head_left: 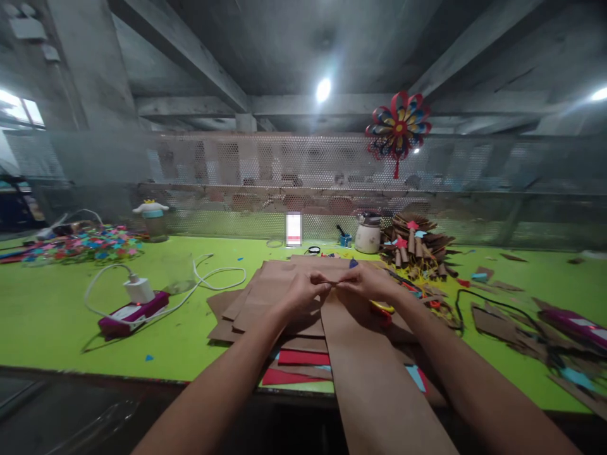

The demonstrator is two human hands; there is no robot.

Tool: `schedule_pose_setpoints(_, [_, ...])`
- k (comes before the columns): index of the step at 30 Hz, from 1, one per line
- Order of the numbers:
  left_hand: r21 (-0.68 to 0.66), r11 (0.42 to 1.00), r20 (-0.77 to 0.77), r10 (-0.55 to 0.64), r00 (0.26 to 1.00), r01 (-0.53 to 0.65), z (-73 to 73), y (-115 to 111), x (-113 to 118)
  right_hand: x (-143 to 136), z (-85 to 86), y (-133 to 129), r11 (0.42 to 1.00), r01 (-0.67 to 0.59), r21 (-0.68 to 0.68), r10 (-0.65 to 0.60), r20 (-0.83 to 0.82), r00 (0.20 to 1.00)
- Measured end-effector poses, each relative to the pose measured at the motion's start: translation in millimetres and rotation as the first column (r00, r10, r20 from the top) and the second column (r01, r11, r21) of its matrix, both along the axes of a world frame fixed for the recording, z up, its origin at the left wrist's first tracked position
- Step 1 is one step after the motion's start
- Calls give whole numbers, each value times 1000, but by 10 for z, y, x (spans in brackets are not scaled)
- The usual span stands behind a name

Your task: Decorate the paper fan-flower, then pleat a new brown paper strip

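A long strip of brown kraft paper point(370, 366) runs from my fingertips down past the table's front edge toward me. My left hand point(307, 292) pinches its far end on the left, and my right hand point(364, 282) pinches the same end on the right. The fingertips of both hands nearly meet there, where the edge looks narrow, perhaps folded. Beneath lies a stack of brown paper sheets point(270, 297). Red paper point(303, 358) and light blue pieces stick out under the stack. Scissors with orange and yellow handles point(383, 309) lie partly hidden by my right forearm.
Left on the green table point(190, 347) sit a purple power strip point(156, 304) with a white charger and cable, and a heap of colored paper stars point(95, 243). Behind stand a lidded jar point(368, 234) and a pile of rolled brown paper point(417, 246). Scraps and a black cord lie right.
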State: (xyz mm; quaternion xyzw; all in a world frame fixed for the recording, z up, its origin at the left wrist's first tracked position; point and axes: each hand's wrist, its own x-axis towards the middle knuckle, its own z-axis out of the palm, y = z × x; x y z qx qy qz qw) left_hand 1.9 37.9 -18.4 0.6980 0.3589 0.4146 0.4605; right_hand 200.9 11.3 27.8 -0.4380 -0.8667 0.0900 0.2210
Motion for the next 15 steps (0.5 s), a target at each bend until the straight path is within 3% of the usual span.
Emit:
schedule_pose_setpoints(4, [67, 997, -34, -37, 999, 39, 53, -37, 19, -64, 19, -49, 1000, 23, -7, -23, -25, 999])
schedule_pose_setpoints(9, [95, 985, -149, -128, 980, 143, 139, -91, -2, -38, -94, 50, 979, -162, -123, 144, -149, 978])
schedule_pose_setpoints(15, [58, 987, -236, -134, 962, 152, 117, -113, -53, -32, -243, 97, 929, -228, -291, 164, -228, 960])
